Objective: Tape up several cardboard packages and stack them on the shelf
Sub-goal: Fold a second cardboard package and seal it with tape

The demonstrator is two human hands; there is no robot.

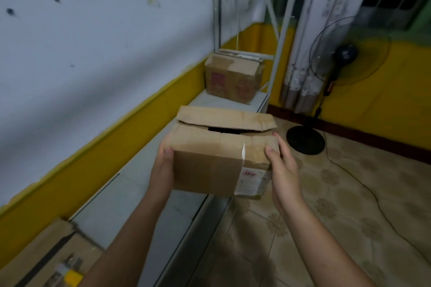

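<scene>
Smooth white shelf [130, 196] | left hand [163, 170], right hand [283, 170] grip creased cardboard box [210, 165] | flaps ajar

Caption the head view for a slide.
Left hand and right hand hold a cardboard box, top flaps gaping, by the white shelf; a second box sits at its far end.

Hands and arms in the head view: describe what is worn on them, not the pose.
The left hand and right hand are bare: no gloves, and no rings show. Both forearms are uncovered down to the picture's bottom edge, with no sleeve, watch or bracelet in sight. The thumbnails look short and unpainted, though the picture is soft.
</scene>
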